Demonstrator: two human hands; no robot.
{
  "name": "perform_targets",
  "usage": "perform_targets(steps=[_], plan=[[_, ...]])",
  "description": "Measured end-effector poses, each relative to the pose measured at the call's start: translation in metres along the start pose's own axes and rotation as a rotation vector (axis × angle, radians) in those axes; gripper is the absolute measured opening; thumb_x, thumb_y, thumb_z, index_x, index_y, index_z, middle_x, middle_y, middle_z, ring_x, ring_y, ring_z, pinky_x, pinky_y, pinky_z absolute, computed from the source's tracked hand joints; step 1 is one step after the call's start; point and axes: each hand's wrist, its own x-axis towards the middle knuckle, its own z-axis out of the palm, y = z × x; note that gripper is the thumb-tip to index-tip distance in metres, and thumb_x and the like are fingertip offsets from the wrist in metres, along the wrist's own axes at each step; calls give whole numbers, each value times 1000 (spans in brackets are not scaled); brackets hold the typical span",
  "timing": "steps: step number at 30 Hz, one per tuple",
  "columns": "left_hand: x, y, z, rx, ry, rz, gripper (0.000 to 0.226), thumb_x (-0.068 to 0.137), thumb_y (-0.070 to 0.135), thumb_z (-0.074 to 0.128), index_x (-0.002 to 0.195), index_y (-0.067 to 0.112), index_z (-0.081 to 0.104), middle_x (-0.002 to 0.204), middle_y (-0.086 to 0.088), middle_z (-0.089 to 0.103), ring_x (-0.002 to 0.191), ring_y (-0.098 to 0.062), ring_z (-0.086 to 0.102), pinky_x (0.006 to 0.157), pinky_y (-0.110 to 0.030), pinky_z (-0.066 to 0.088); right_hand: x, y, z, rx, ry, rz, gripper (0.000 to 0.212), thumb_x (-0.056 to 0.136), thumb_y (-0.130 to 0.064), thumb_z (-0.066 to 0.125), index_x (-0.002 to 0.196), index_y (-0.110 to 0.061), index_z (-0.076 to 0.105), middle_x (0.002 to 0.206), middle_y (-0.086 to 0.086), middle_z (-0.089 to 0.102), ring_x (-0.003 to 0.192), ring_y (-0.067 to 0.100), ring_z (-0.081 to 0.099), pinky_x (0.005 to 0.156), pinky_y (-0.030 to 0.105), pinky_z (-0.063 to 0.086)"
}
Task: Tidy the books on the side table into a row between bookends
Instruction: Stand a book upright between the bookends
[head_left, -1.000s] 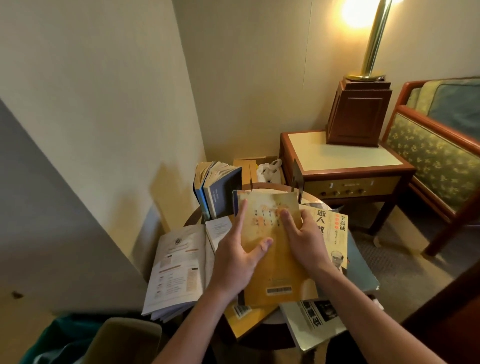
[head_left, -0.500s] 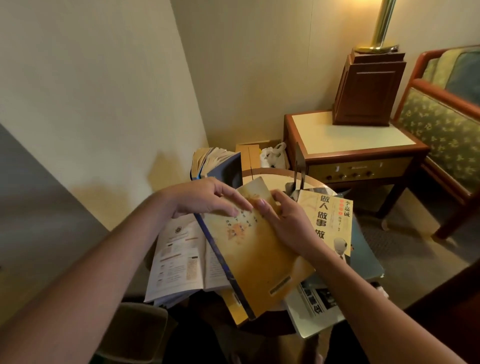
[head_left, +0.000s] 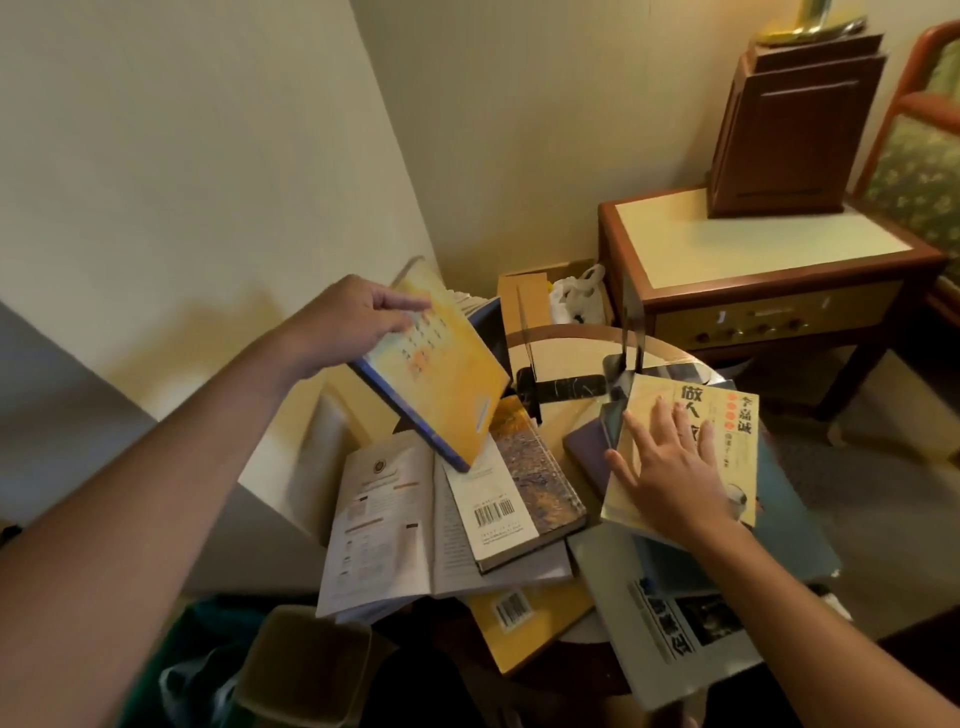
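Here we hold the yellow book (head_left: 441, 374) by its top corner in our left hand (head_left: 353, 322), with part of the grip hidden behind the cover. It hangs tilted above the pile on the round side table (head_left: 571, 329). Our right hand (head_left: 670, 467) lies flat, fingers spread, on the cream book (head_left: 727, 431). The yellow book hides most of the upright books (head_left: 491, 322). The thin bookends (head_left: 631, 338) are hard to make out.
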Motion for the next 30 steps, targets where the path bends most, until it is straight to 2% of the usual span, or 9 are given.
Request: perform_targets(steps=[7,11,13,14,15,17,21,26,30], plan=[[61,-12,29,128,314,32,34,105,23,50,135,26,65,142,-4,62,114,-24,64,83,-30,52,-1,2,12,-61,66,-1,79,95,-64,2,162,-22,8,168,17,1,155,36,-3,123,57,-4],[94,-19,53,258,313,37,36,107,20,45,137,23,64,137,-8,64,82,-25,64,56,-21,44,0,1,17,-54,87,5,74,98,-63,11,161,-24,11,169,15,3,156,34,-2,124,57,-3],[109,-29,64,300,284,35,37,107,20,42,139,24,62,135,-14,65,88,-28,65,65,-31,51,1,3,19,-53,88,7,73,99,-63,13,161,-24,12,169,15,4,156,34,-1,123,58,-2],[115,-35,69,324,269,22,38,108,21,40,140,26,60,139,-17,61,109,-32,64,82,-37,55,1,3,20,-55,85,6,74,99,-63,12,161,-25,12,169,15,3,156,34,-2,123,57,-3],[121,-41,74,347,261,4,39,108,22,39,141,28,59,144,-21,56,131,-34,54,100,-44,50,1,3,21,-57,84,4,74,98,-63,11,161,-25,12,169,15,3,156,34,-2,123,57,-5],[129,-47,82,369,258,-23,39,108,21,38,142,28,58,148,-24,50,145,-34,39,115,-52,36,2,3,22,-54,92,3,74,98,-63,10,161,-25,12,169,15,2,156,34,-3,123,56,-7],[138,-52,98,451,205,-23,42,108,17,35,143,27,57,148,-19,51,133,-39,47,114,-55,34,2,2,20,-39,95,13,73,99,-63,12,162,-25,12,169,14,3,156,32,-5,123,56,-7],[134,-66,133,673,166,55,55,107,26,44,158,34,27,170,-4,12,156,-28,8,125,-55,10,1,1,19,-25,94,18,74,99,-64,10,162,-26,10,170,13,-1,156,31,-9,123,55,-7],[133,-70,136,736,140,121,64,105,31,48,161,34,15,171,-3,5,157,-30,2,125,-58,9,1,0,18,-25,86,24,73,99,-65,9,162,-27,8,170,11,-4,155,29,-12,124,55,-6]])
